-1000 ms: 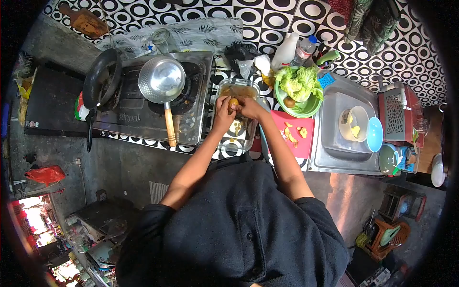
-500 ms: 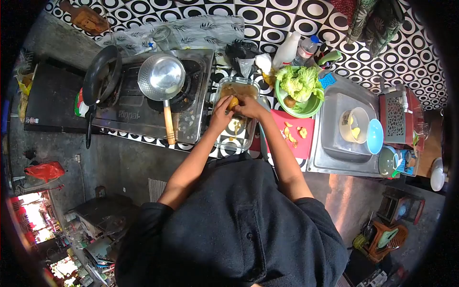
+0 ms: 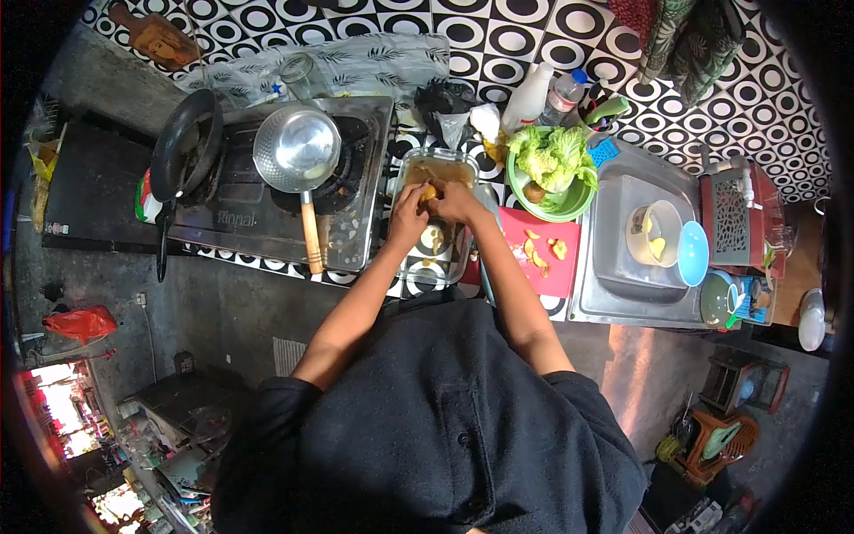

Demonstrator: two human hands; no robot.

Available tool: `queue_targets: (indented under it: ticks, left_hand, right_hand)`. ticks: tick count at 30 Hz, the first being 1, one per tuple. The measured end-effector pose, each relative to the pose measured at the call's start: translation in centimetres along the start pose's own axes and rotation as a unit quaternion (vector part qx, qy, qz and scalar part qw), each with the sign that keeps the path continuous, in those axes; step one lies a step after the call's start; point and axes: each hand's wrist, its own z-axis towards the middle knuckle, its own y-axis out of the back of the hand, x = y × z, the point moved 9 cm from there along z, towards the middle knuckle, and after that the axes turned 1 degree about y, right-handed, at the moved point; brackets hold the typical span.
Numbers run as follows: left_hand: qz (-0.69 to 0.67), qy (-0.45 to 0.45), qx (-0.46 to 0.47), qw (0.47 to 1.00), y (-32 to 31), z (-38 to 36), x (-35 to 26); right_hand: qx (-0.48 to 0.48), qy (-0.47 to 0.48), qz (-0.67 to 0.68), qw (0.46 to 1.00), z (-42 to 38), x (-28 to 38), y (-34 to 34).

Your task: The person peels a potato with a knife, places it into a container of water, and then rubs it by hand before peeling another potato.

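Both hands are together over a clear glass dish that stands on the counter. Between them is a small round yellow-brown thing, perhaps a potato; the fingers cover most of it. My left hand closes on it from the left, fingertips at its top and side. From the other side my right hand grips it with curled fingers. Brownish liquid shows in the far part of the dish. Right of the dish, yellow-brown scraps lie on a red cutting board.
Left of the dish a gas stove bears a steel saucepan and a black frying pan. A green basin with lettuce stands behind the board. The sink on the right holds a pale bowl with yellow pieces.
The hands remain at the dish, and the fingers have shifted round the yellow-brown thing, covering more of it. The whole view has moved slightly.
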Motion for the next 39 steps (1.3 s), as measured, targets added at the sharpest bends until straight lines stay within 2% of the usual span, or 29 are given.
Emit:
queue_targets:
  ticks: [8,13,22,28,31,34,37,39]
  left_hand:
    - [0.009,0.01,-0.011,1.0,-0.2,0.1,0.5]
    - [0.022,-0.021,-0.034,0.999,0.1,-0.1,0.2]
    - [0.05,-0.016,-0.047,0.998,0.1,0.0,0.3]
    - [0.052,-0.023,-0.055,0.997,-0.1,-0.1,0.7]
    - [0.04,-0.01,-0.042,0.998,0.0,0.0,0.2]
    - [0.038,-0.004,-0.035,0.999,0.2,0.2,0.7]
    - [-0.006,0.023,-0.028,0.999,0.3,0.5,1.2]
    - [-0.016,0.029,-0.03,0.999,0.3,0.6,1.2]
  right_hand:
    - [0.029,-0.02,-0.047,0.998,1.4,-1.0,-1.3]
    - [0.043,-0.039,-0.086,0.995,1.9,-1.2,-1.7]
    - [0.055,0.0,-0.162,0.985,3.9,-1.9,-3.1]
    - [0.08,-0.055,-0.225,0.97,4.5,-1.9,-3.2]
    - [0.107,-0.097,-0.148,0.978,5.0,-3.9,-3.4]
    - [0.083,-0.135,-0.104,0.982,5.6,-5.4,-4.2]
    - [0.124,-0.059,-0.134,0.981,3.9,-2.9,-2.1]
    - [0.037,0.002,-0.153,0.988,2.1,-0.1,1.1]
